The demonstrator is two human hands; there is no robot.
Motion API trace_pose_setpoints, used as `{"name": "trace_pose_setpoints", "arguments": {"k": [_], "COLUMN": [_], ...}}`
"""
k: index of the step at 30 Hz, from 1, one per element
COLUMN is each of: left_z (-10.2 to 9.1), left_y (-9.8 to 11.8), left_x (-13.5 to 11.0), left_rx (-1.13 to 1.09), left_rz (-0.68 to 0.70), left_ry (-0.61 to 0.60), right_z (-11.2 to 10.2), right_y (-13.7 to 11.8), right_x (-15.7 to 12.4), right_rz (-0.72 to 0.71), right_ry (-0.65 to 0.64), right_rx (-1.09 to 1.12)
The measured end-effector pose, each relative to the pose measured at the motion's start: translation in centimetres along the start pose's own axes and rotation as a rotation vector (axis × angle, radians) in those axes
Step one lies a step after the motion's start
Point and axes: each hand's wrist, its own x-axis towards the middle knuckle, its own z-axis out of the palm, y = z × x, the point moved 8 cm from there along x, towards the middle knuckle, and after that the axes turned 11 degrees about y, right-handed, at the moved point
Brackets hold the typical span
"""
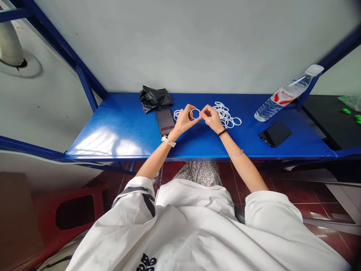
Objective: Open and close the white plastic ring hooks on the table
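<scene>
Both my hands meet over the middle of the blue table [118,128]. My left hand [184,119] and my right hand [212,117] pinch the same small white ring [194,114] between fingertips, fingers closed on it. Just behind my right hand lies a loose pile of several white rings [227,114]. A few more white rings [177,113] lie by my left hand. A watch sits on my left wrist, a dark bead bracelet on my right.
A crumpled black plastic bag [154,98] lies at the back, a phone [165,121] in front of it. Another dark phone [275,134] lies to the right, a plastic water bottle [284,96] leans behind it. A red stool [73,210] stands lower left.
</scene>
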Motion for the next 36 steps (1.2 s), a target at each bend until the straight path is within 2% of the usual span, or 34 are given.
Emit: {"name": "trace_pose_setpoints", "arguments": {"k": [11,17,29,36], "left_z": [0.0,-0.1,-0.4,-0.6], "left_y": [0.0,0.1,0.0,0.1], "left_x": [-0.2,-0.2,0.0,0.1], "left_rx": [0.091,0.110,0.163,0.200], "left_rz": [0.061,0.067,0.052,0.053], "left_ry": [0.027,0.040,0.021,0.004], "right_z": [0.1,0.0,0.5,0.4], "right_y": [-0.1,-0.3,-0.2,-1.0], "right_x": [0.0,-0.1,-0.3,-0.4], "right_rz": [-0.054,-0.074,-0.092,-0.065], "right_ry": [-0.020,0.019,-0.069,-0.064], "right_rx": [-0.055,-0.091,-0.032,-0.006]}}
